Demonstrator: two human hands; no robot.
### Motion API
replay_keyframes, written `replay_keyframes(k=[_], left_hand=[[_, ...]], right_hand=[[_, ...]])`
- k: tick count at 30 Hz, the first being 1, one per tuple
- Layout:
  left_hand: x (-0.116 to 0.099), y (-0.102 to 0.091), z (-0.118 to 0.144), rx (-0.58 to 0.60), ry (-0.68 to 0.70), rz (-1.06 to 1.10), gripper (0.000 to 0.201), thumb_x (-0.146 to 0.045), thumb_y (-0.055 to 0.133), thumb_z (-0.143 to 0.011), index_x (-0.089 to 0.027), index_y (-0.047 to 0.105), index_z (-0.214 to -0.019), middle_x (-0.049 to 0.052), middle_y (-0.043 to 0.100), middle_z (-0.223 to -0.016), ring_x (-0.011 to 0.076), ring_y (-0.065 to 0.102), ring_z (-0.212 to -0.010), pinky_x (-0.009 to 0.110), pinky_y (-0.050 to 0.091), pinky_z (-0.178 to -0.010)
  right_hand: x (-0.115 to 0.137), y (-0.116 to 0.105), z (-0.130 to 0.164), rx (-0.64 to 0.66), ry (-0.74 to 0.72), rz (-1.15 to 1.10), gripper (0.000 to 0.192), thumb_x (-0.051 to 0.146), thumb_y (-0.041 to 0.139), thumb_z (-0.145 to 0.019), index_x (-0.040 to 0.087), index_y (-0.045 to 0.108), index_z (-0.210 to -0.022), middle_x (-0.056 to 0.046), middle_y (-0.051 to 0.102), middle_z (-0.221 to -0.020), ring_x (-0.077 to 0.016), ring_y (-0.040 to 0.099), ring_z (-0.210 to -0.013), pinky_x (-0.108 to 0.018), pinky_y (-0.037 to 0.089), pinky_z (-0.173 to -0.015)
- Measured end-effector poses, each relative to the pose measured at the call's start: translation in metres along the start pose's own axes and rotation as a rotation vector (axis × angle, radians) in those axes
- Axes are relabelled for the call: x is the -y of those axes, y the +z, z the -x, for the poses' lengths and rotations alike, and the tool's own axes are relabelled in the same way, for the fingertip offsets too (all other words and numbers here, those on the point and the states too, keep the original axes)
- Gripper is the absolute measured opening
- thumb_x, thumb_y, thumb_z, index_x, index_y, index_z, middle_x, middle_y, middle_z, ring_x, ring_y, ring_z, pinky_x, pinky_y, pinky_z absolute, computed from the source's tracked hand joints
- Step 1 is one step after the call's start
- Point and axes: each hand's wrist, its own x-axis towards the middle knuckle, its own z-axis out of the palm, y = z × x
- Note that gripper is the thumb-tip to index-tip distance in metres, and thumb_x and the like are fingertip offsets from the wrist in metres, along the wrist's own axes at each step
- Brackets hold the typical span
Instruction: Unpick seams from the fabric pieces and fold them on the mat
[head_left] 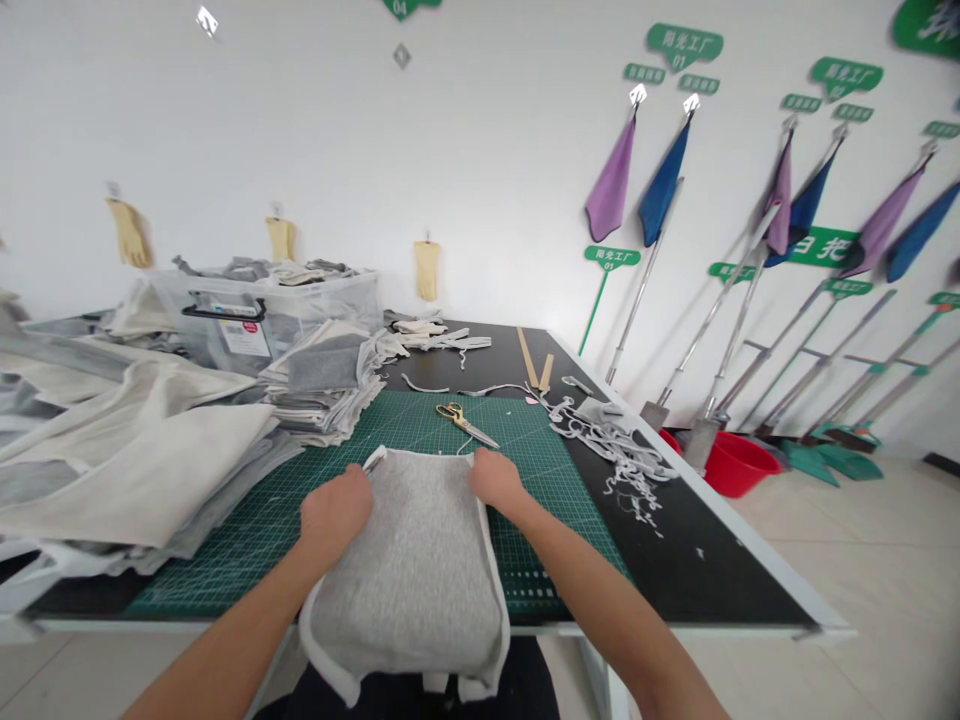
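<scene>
Fingers of left hand and right hand curled, gripping grey cloth's far corners.

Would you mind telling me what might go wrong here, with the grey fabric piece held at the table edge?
1. The grey fabric piece hangs well over the table edge; if the left hand or right hand lets go, it may slide off.
2. The scissors lie just beyond the right hand, so reaching forward could catch them.

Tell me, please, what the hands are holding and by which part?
Both the left hand and right hand grip the grey cloth at its far corners.
</scene>
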Motion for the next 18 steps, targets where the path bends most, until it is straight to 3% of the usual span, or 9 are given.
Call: replay_keyframes(k=[4, 8, 13, 18], left_hand=[[0.001, 0.002, -0.001, 0.001, -0.008, 0.009, 0.033, -0.013, 0.024, -0.087, -0.010, 0.056, -0.091, 0.018, 0.068, -0.077, 0.0297, 0.069, -0.076, 0.040, 0.051, -0.066], [0.001, 0.003, 0.000, -0.006, -0.011, 0.019, 0.034, -0.013, 0.023, -0.087, -0.010, 0.057, -0.090, 0.018, 0.068, -0.077, 0.0309, 0.069, -0.075, 0.041, 0.051, -0.065], [0.000, 0.003, 0.000, -0.002, -0.017, 0.028, 0.034, -0.013, 0.024, -0.087, -0.009, 0.057, -0.091, 0.019, 0.068, -0.077, 0.0317, 0.069, -0.076, 0.041, 0.051, -0.065], [0.000, 0.001, 0.000, 0.011, -0.018, 0.028, 0.034, -0.012, 0.024, -0.087, -0.008, 0.058, -0.092, 0.020, 0.068, -0.078, 0.0321, 0.069, -0.075, 0.042, 0.050, -0.066]], right_hand=[[-0.013, 0.004, -0.012, -0.051, 0.022, -0.279, 0.012, 0.015, 0.052, -0.077, 0.013, 0.063, -0.081, -0.011, 0.067, -0.081, -0.0197, 0.065, -0.075, -0.025, 0.045, -0.064], [-0.018, 0.011, -0.021, -0.050, 0.050, -0.566, 0.013, 0.014, 0.048, -0.074, 0.014, 0.061, -0.079, 0.000, 0.057, -0.061, -0.0099, 0.054, -0.049, -0.019, 0.038, -0.047], [-0.011, 0.022, -0.019, -0.136, 0.037, -0.806, 0.019, 0.016, 0.044, -0.071, 0.013, 0.060, -0.080, 0.005, 0.050, -0.058, -0.0076, 0.045, -0.049, -0.017, 0.032, -0.046], [-0.007, 0.024, -0.017, -0.238, -0.001, -0.889, 0.018, 0.021, 0.041, -0.071, 0.015, 0.055, -0.062, 0.005, 0.045, -0.055, -0.0091, 0.040, -0.054, -0.020, 0.026, -0.047]])
